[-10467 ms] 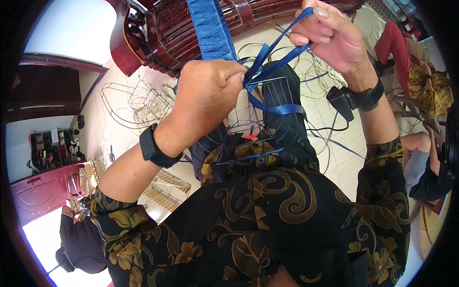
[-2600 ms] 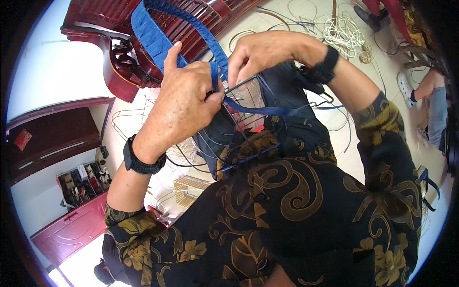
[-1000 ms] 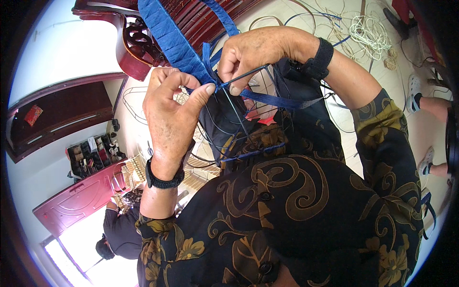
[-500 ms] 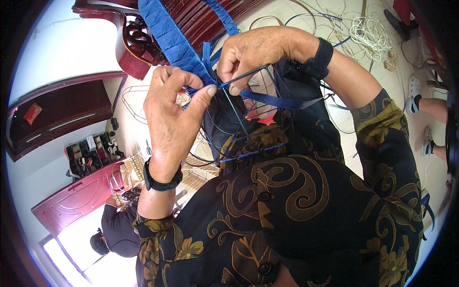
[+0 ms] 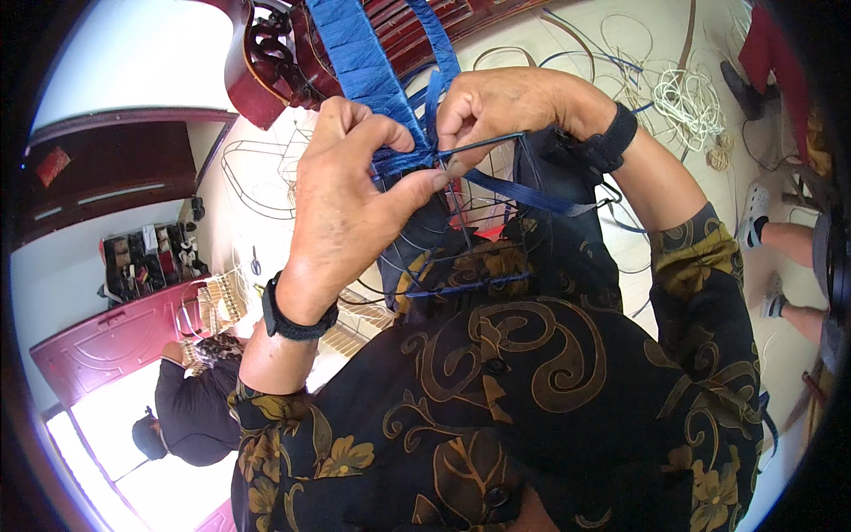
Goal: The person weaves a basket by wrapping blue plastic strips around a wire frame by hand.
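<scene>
A dark wire basket frame (image 5: 465,226) rests at my lap, partly wrapped in blue strip. From its far corner a wide blue-wrapped band (image 5: 359,62) rises toward the top of the view. My left hand (image 5: 346,195) is closed on that wrapped corner, its thumb pressed along the wire. Right beside it, my right hand (image 5: 510,106) pinches at the same joint with thumb and bent fingers; what exactly lies between them is mostly hidden. A loose blue strip (image 5: 532,199) runs from the joint to the right, below my right hand.
Carved dark-red wooden furniture (image 5: 257,75) stands ahead. Coiled pale cord (image 5: 691,106) and loose strips lie on the floor at the far right. Bare wire frames (image 5: 253,177) lie on the left. Another person (image 5: 199,408) bends at the lower left; someone's legs (image 5: 789,244) show at right.
Both hands and the frame's corner sit slightly farther right in view, while the background has shifted too. My left thumb reaches farther over the joint. Both hands keep their pinch.
</scene>
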Demonstrator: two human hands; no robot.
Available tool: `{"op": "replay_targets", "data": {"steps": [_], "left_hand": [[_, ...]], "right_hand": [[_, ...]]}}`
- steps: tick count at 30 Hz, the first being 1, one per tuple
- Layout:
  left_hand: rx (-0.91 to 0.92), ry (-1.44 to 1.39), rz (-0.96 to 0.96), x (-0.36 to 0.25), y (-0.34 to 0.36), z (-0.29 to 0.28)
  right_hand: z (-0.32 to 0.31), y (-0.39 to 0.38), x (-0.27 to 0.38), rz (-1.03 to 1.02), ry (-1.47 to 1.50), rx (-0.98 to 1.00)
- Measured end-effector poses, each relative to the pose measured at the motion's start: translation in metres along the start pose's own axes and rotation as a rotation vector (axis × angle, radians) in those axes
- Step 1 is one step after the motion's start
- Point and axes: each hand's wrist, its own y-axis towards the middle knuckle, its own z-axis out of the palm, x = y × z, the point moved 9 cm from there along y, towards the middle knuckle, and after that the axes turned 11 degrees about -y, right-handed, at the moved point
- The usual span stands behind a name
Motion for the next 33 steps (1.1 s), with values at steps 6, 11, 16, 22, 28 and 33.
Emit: {"op": "replay_targets", "data": {"steps": [6, 11, 16, 22, 28, 33], "left_hand": [[-0.026, 0.041, 0.023, 0.004, 0.001, -0.001], [-0.046, -0.015, 0.039, 0.01, 0.004, -0.001], [-0.094, -0.023, 0.131, 0.011, 0.004, 0.0], [-0.059, 0.026, 0.108, 0.015, 0.008, 0.002], [-0.071, 0.078, 0.12, 0.017, 0.007, 0.004], [-0.016, 0.075, 0.061, 0.016, 0.006, 0.005]], "right_hand": [[-0.002, -0.005, 0.004, 0.125, 0.063, 0.026], [0.0, -0.006, -0.013, 0.166, 0.191, -0.027], [-0.004, -0.007, -0.022, 0.24, 0.093, -0.078], [0.0, -0.005, -0.032, 0.237, 0.147, -0.043], [0.005, -0.007, -0.043, 0.312, 0.206, -0.054], [0.003, -0.008, -0.044, 0.29, 0.173, -0.066]]}}
